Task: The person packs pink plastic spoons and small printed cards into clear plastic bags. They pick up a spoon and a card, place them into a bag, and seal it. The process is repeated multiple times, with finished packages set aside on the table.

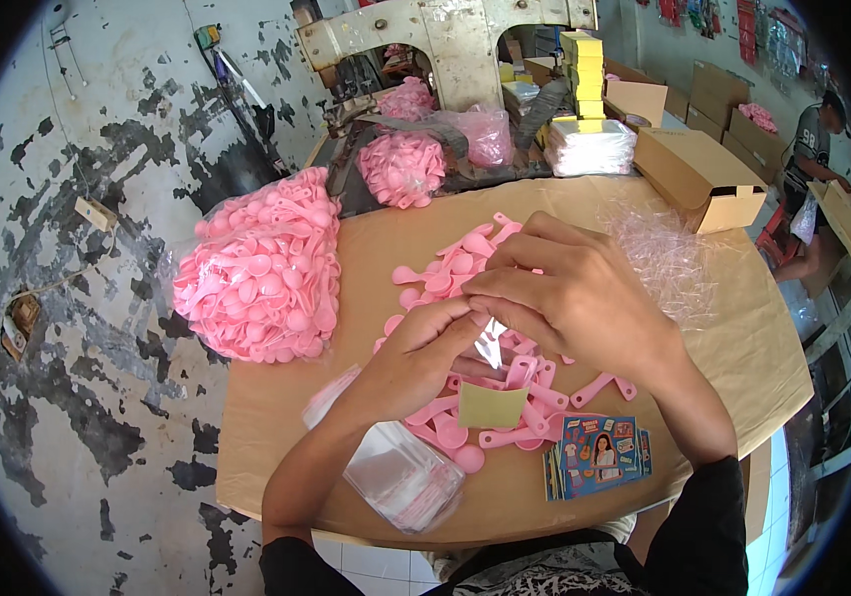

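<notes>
Both hands meet over the middle of the table, pinching the top of a clear plastic bag (489,346). My left hand (413,360) has thumb and fingers closed on its left edge. The curled fingers of my right hand (584,293) grip the upper right side. Below the hands a yellow-green card (493,406) shows, apparently inside the bag; the bag's lower outline is hard to make out. A pile of pink measuring spoons (450,260) lies under and behind the hands. Near my left forearm rests a stack of clear bags (400,477). Printed blue cards (599,459) lie to the right.
A large bag of pink spoons (261,268) stands at the table's left. Loose clear plastic (659,258) and an open cardboard box (698,179) are at the right. Behind are yellow boxes (584,74) and a metal machine (445,40). Another person (818,149) sits far right.
</notes>
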